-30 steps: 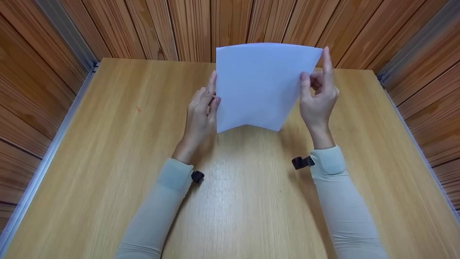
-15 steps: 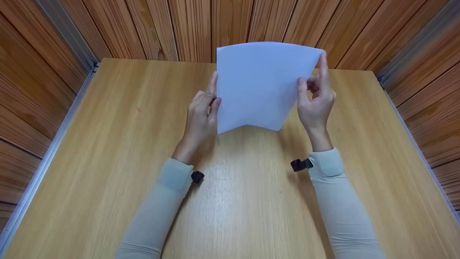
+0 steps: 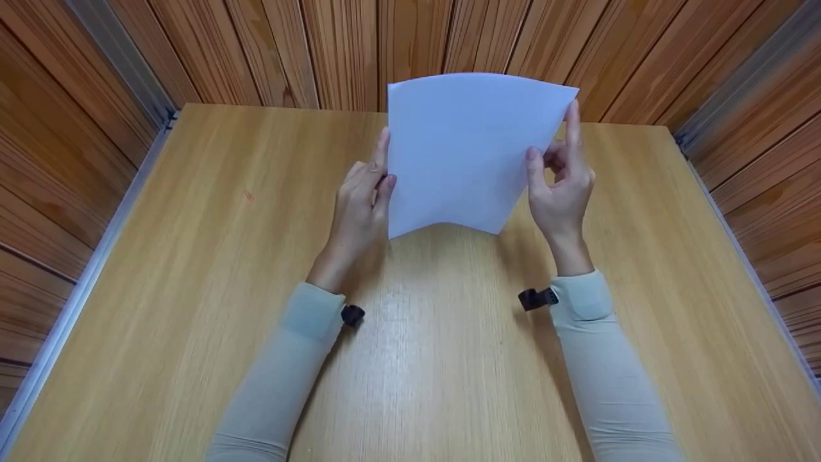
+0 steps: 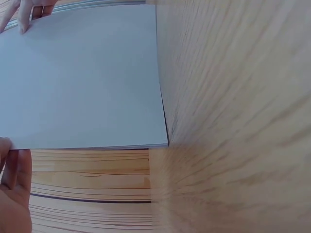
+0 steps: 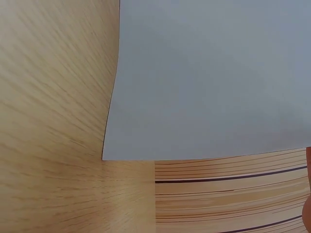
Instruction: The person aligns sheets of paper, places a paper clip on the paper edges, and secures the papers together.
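A thin stack of white paper [image 3: 471, 151] stands upright between both hands, bowed backward in the middle. Layered sheet edges show along its side in the left wrist view. My left hand [image 3: 359, 199] grips the left edge, thumb on the near face and fingers behind. At the right edge my right hand [image 3: 563, 186] pinches the paper, thumb in front, with the index finger stretched up toward the top corner. In the right wrist view the paper [image 5: 209, 82] fills much of the picture, and only a sliver of the hand shows.
Below the paper lies a light wooden table [image 3: 436, 359]. A small reddish mark [image 3: 248, 195] is on its left part. Wood-plank walls [image 3: 346, 51] stand behind and at both sides, with metal rails [image 3: 70, 333] along the table's side edges.
My right hand has slid a little down the right edge of the paper, its index fingertip now below the top corner. The left hand has barely moved.
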Available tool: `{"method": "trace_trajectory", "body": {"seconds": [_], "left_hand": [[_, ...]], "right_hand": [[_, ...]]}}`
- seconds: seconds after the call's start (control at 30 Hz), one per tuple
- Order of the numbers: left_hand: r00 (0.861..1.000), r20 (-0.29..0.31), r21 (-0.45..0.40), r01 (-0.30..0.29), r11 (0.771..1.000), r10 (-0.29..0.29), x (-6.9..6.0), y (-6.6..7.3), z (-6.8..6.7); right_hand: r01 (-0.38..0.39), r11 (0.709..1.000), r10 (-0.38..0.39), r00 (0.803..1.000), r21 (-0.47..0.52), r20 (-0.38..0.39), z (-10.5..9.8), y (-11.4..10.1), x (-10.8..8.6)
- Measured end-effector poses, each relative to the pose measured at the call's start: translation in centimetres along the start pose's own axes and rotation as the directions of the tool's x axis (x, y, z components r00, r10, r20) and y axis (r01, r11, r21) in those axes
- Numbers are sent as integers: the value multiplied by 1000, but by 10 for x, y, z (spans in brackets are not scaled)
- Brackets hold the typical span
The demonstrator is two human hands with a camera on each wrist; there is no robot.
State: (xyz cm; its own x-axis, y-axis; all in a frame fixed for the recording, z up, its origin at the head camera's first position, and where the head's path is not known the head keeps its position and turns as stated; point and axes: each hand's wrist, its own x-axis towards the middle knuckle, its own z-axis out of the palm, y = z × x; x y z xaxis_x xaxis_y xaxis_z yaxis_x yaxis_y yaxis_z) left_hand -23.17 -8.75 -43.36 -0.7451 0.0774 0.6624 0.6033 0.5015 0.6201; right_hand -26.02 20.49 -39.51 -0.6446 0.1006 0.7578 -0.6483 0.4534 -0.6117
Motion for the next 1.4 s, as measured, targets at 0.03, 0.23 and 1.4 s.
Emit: {"method": "trace_trajectory", "body": {"seconds": [0.03,0.23,1.4], "left_hand": [[1000,-2,1,-7,1000,7,0,0,0],[997,-21,15,-79,997,80,2,-4,1],[997,-25,23,-75,997,75,-1,-9,0]], "right_hand": [[1,1000,-1,1000,-3,5,0,0,-1],[34,999,-34,999,0,35,0,4,-5],[27,1000,-27,994,0,106,3,22,-27]]}}
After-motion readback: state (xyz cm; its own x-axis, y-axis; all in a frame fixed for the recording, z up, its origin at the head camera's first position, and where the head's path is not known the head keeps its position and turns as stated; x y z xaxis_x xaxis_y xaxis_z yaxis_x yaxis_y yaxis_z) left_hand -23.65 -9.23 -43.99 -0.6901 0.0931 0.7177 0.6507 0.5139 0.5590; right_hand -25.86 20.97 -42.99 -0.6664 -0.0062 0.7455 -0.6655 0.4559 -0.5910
